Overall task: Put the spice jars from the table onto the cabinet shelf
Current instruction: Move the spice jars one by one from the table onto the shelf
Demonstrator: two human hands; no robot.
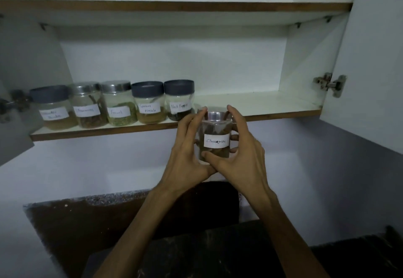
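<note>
Five labelled jars stand in a row along the left front edge of the cabinet shelf. Just below that edge, right of the row, left hand and right hand clasp the cinnamon jar upright from both sides. Likely glass: rigid, smooth, breakable, light. Grip the body, not the metal lid.

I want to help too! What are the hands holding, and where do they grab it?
Both hold the cinnamon jar: the left hand and right hand wrap its glass sides, fingertips reaching up by the lid.
</note>
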